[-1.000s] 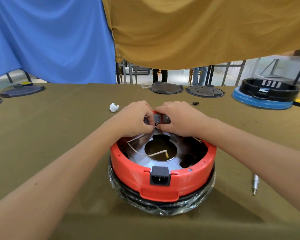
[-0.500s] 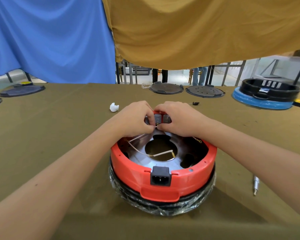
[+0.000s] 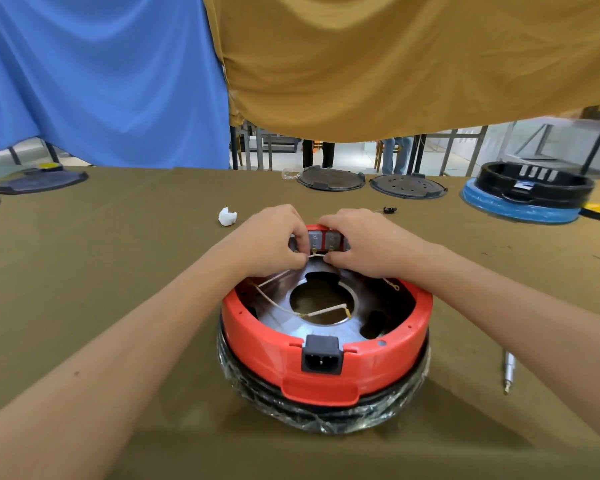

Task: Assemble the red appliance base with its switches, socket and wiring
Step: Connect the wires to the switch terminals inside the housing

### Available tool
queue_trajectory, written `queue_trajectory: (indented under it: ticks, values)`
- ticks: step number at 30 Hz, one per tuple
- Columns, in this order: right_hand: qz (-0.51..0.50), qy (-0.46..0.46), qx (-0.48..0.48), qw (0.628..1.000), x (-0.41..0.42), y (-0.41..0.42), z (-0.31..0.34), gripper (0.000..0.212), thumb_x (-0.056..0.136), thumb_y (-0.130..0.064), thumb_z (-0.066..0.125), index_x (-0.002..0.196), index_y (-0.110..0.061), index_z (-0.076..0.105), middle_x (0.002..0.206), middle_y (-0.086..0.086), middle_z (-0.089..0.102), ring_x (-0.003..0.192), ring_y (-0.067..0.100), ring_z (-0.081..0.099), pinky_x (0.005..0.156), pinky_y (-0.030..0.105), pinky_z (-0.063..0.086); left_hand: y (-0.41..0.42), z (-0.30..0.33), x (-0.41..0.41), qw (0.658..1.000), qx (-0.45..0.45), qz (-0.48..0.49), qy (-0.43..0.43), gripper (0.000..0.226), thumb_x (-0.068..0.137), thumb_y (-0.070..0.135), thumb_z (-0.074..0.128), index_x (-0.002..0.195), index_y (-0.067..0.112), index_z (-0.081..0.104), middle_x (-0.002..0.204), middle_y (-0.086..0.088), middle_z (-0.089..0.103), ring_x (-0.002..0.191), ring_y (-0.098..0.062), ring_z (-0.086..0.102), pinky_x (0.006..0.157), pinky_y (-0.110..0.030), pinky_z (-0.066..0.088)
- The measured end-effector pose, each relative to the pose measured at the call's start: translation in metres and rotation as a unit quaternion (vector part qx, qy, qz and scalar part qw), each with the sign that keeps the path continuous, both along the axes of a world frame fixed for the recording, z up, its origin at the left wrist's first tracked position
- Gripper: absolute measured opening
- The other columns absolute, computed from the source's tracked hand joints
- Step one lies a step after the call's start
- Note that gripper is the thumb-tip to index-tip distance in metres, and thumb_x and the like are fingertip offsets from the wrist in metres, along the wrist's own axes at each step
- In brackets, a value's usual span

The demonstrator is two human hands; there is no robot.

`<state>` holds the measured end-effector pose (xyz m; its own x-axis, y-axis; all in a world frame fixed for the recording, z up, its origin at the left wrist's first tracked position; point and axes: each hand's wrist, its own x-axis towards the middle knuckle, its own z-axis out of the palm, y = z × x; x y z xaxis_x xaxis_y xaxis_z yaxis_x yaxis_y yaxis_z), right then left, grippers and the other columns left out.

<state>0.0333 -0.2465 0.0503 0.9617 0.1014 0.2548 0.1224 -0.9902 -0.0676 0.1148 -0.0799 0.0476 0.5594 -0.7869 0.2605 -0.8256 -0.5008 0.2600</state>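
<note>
Red appliance base (image 3: 326, 362) mid-table. Now exposed on its far rim: switches (image 3: 323, 240). Left hand (image 3: 267, 242) and right hand (image 3: 364, 242) both pinching white wire (image 3: 317, 256) just below; terminal hookup apparently underway.

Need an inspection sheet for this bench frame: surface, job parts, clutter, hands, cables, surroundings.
Surface: olive cloth table.
Job's things: red base on a film-wrapped black ring; black socket in near rim; grey switches at far rim.
Clutter: white scrap, metal bit, small black part.
Hands: left hand and right hand pinch a white wire at the switches.
Cables: loose white lead across centre hole.
Surroundings: blue curtain, mustard curtain, dark discs, blue-wrapped base.
</note>
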Motion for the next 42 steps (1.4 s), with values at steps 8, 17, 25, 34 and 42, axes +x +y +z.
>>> queue_trajectory:
  ticks: [8,17,25,34,42]
  values:
    - [0.005,0.014,0.041,0.999,-0.003,-0.001,0.003,0.040,0.080,-0.025,0.070,0.118,-0.021,0.061,0.101,0.001,0.060,0.091,0.022,0.058,0.074,0.035,0.048,0.000,0.001,-0.003,1.000,0.005,0.004,-0.002,0.012,0.082,0.020,0.068,0.077,0.030,0.072,0.113,0.006,0.056,0.097,-0.011,0.053,0.083,-0.027,0.042]
    - [-0.003,0.020,0.038,0.999,-0.003,-0.001,0.003,0.043,0.084,-0.021,0.068,0.126,-0.022,0.059,0.108,0.002,0.061,0.096,0.022,0.058,0.080,0.037,0.050,0.000,0.001,-0.001,1.000,0.005,0.002,-0.003,0.012,0.082,0.020,0.068,0.076,0.030,0.072,0.113,0.006,0.056,0.100,-0.012,0.055,0.088,-0.031,0.045]
    - [-0.007,0.022,0.035,0.999,-0.004,0.001,0.003,0.044,0.085,-0.019,0.067,0.128,-0.021,0.058,0.108,0.003,0.061,0.097,0.023,0.058,0.079,0.034,0.048,0.001,0.000,-0.002,1.000,-0.012,0.002,-0.011,0.011,0.081,0.018,0.068,0.077,0.025,0.075,0.110,0.007,0.064,0.094,-0.003,0.051,0.083,-0.024,0.042]
    - [0.026,-0.012,0.097,0.995,-0.010,0.002,0.002,0.056,0.082,-0.024,0.072,0.133,-0.022,0.050,0.122,0.001,0.049,0.113,0.016,0.046,0.095,0.028,0.039,0.010,0.011,-0.002,0.981,-0.111,0.114,0.114,0.021,0.088,0.011,0.059,0.104,0.025,0.064,0.107,0.004,0.067,0.094,-0.014,0.062,0.069,-0.022,0.045]
    - [0.057,-0.028,0.063,0.996,-0.021,0.008,0.003,0.028,0.086,-0.021,0.070,0.113,-0.021,0.064,0.122,0.002,0.048,0.114,0.019,0.044,0.096,0.023,0.035,0.016,0.004,-0.010,0.990,0.019,0.135,0.041,0.039,0.094,0.002,0.046,0.126,0.023,0.057,0.115,-0.006,0.062,0.096,-0.024,0.052,0.077,-0.033,0.041]
